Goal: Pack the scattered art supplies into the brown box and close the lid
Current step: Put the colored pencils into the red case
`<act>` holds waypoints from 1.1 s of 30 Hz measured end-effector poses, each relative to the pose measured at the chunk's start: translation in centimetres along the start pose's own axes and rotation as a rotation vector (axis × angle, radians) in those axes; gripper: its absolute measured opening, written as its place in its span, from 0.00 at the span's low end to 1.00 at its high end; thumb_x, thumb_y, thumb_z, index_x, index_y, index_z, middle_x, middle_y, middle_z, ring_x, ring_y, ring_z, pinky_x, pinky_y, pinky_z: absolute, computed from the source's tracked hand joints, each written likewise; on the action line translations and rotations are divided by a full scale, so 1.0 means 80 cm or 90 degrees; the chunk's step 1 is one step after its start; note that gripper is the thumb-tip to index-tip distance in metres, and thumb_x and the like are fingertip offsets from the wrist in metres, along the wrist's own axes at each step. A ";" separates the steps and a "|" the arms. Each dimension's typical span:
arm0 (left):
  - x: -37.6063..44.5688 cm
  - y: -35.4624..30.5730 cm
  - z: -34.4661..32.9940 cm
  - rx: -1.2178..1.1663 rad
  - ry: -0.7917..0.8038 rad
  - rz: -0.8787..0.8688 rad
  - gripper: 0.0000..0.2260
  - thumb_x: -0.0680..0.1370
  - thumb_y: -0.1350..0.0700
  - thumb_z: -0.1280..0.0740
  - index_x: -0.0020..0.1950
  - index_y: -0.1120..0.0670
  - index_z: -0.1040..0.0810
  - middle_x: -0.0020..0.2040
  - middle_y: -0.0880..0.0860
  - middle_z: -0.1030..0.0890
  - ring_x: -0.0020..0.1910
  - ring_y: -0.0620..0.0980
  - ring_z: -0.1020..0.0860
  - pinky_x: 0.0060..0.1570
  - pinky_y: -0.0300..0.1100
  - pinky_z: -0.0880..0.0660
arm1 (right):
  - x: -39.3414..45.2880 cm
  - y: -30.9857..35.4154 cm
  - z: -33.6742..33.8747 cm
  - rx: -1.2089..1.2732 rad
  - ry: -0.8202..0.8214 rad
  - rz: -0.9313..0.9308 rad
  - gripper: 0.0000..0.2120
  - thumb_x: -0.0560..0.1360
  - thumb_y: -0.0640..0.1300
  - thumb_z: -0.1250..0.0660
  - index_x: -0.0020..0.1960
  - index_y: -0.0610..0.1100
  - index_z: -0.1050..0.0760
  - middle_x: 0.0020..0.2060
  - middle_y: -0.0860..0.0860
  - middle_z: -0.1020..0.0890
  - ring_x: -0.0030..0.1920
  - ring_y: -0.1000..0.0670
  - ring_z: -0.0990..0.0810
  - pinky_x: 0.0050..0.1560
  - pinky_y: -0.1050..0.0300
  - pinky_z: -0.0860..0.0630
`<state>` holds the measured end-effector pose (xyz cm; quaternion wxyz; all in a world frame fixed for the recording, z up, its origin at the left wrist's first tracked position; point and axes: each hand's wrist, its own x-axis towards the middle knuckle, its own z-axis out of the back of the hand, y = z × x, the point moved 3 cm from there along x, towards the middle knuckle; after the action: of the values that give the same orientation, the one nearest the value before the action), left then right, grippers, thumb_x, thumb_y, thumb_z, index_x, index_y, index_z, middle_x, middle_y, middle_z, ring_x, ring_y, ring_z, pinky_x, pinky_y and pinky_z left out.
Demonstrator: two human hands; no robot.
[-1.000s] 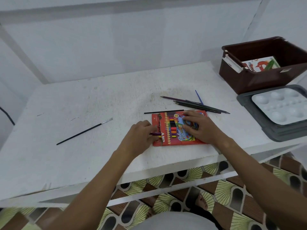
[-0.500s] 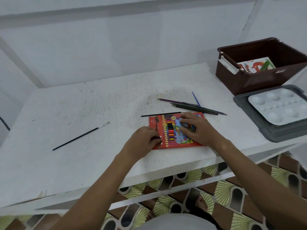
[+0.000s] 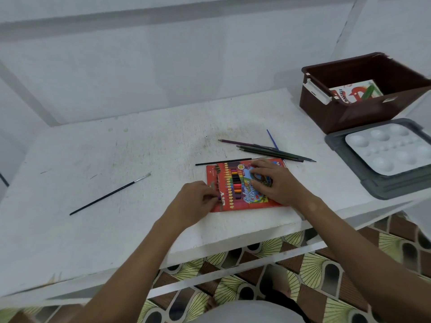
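Note:
A red colour-pencil box (image 3: 235, 187) lies flat near the table's front edge. My right hand (image 3: 277, 181) presses down on its right half with spread fingers. My left hand (image 3: 194, 202) pinches the end of a purple pencil (image 3: 219, 197) at the box's left opening. Several loose pencils (image 3: 268, 150) lie just behind the box, and a thin black brush (image 3: 228, 161) lies along its top edge. The open brown box (image 3: 363, 94) stands at the back right with a pastel pack (image 3: 354, 92) inside.
A grey lid (image 3: 377, 185) lies in front of the brown box with a white paint palette (image 3: 391, 150) on it. A long paintbrush (image 3: 109, 194) lies at the table's left. The white table (image 3: 116, 148) ends close to my body, above a patterned floor.
The purple pencil shows less outside the box than a second ago. My left hand has closed in on the box's left end. My right hand stays pressed on it.

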<state>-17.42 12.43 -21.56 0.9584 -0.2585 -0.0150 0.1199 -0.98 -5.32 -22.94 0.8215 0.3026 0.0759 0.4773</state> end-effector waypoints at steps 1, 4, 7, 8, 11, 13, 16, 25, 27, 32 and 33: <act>0.001 -0.005 -0.004 -0.013 -0.003 -0.004 0.11 0.78 0.51 0.33 0.57 0.51 0.18 0.50 0.48 0.20 0.46 0.41 0.25 0.42 0.26 0.32 | 0.000 -0.001 0.000 0.001 0.000 -0.001 0.19 0.75 0.50 0.33 0.62 0.42 0.24 0.67 0.48 0.27 0.68 0.53 0.32 0.63 0.59 0.31; 0.002 -0.011 -0.007 -0.052 -0.006 0.003 0.10 0.76 0.51 0.32 0.54 0.52 0.17 0.45 0.46 0.22 0.42 0.40 0.26 0.39 0.25 0.34 | 0.000 -0.002 0.000 0.001 0.001 -0.004 0.19 0.75 0.51 0.33 0.63 0.43 0.24 0.67 0.48 0.27 0.69 0.52 0.32 0.65 0.56 0.30; -0.001 -0.004 -0.003 -0.088 0.031 0.020 0.10 0.75 0.52 0.31 0.54 0.50 0.17 0.47 0.46 0.23 0.46 0.41 0.25 0.42 0.27 0.32 | 0.000 -0.001 -0.001 0.002 0.000 0.002 0.19 0.75 0.51 0.33 0.62 0.42 0.24 0.67 0.47 0.26 0.68 0.53 0.31 0.64 0.57 0.30; -0.002 -0.002 -0.002 -0.094 0.048 0.022 0.09 0.75 0.52 0.31 0.54 0.49 0.17 0.48 0.46 0.23 0.47 0.41 0.25 0.43 0.27 0.31 | 0.000 -0.002 -0.001 0.002 0.000 0.001 0.19 0.75 0.51 0.33 0.62 0.42 0.24 0.67 0.47 0.26 0.68 0.52 0.31 0.64 0.57 0.29; -0.002 -0.001 -0.001 -0.092 0.098 0.009 0.09 0.75 0.54 0.32 0.54 0.47 0.17 0.48 0.44 0.26 0.50 0.41 0.26 0.44 0.26 0.32 | 0.000 -0.004 -0.001 0.002 0.000 -0.001 0.20 0.75 0.52 0.33 0.63 0.43 0.24 0.67 0.48 0.27 0.68 0.53 0.31 0.64 0.55 0.29; 0.002 -0.003 0.002 -0.082 0.130 -0.004 0.09 0.76 0.56 0.33 0.55 0.49 0.17 0.50 0.45 0.28 0.51 0.41 0.28 0.46 0.26 0.33 | 0.001 -0.004 -0.001 -0.001 0.001 0.001 0.19 0.75 0.51 0.33 0.63 0.43 0.24 0.67 0.48 0.27 0.67 0.56 0.32 0.64 0.58 0.30; 0.012 -0.001 0.015 -0.082 0.116 0.004 0.09 0.77 0.57 0.33 0.53 0.49 0.16 0.49 0.45 0.28 0.49 0.40 0.29 0.49 0.32 0.29 | 0.001 -0.004 0.000 -0.001 0.000 0.002 0.19 0.75 0.51 0.33 0.63 0.43 0.24 0.67 0.48 0.27 0.68 0.54 0.32 0.64 0.56 0.29; 0.080 0.025 0.043 -0.075 -0.051 0.052 0.05 0.74 0.51 0.30 0.49 0.47 0.18 0.47 0.46 0.24 0.43 0.41 0.27 0.38 0.30 0.34 | 0.001 -0.009 -0.002 0.010 -0.003 -0.001 0.20 0.75 0.52 0.33 0.63 0.44 0.24 0.67 0.49 0.27 0.69 0.52 0.32 0.66 0.52 0.29; 0.098 0.029 0.045 -0.062 -0.066 0.049 0.05 0.74 0.52 0.31 0.49 0.48 0.18 0.47 0.47 0.24 0.43 0.42 0.27 0.39 0.31 0.34 | 0.000 -0.008 -0.003 0.012 -0.007 -0.002 0.19 0.75 0.52 0.33 0.63 0.44 0.24 0.67 0.49 0.27 0.70 0.52 0.33 0.67 0.53 0.31; 0.152 0.026 0.041 -0.004 -0.065 0.016 0.10 0.76 0.54 0.33 0.56 0.51 0.20 0.52 0.52 0.24 0.48 0.48 0.25 0.47 0.38 0.31 | 0.000 -0.008 -0.003 0.010 -0.009 -0.007 0.19 0.75 0.51 0.33 0.63 0.43 0.24 0.67 0.49 0.27 0.70 0.53 0.33 0.67 0.57 0.33; 0.164 0.023 0.039 0.010 -0.052 0.006 0.11 0.76 0.54 0.33 0.58 0.52 0.21 0.54 0.53 0.24 0.50 0.50 0.25 0.49 0.39 0.31 | 0.000 -0.009 -0.003 0.011 -0.007 -0.009 0.19 0.75 0.51 0.33 0.63 0.44 0.24 0.67 0.49 0.27 0.70 0.53 0.34 0.67 0.57 0.32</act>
<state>-5.38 18.62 -20.17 0.9584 -0.2461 -0.0520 0.1347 -0.53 -5.46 -23.57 0.8226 0.3119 0.0775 0.4691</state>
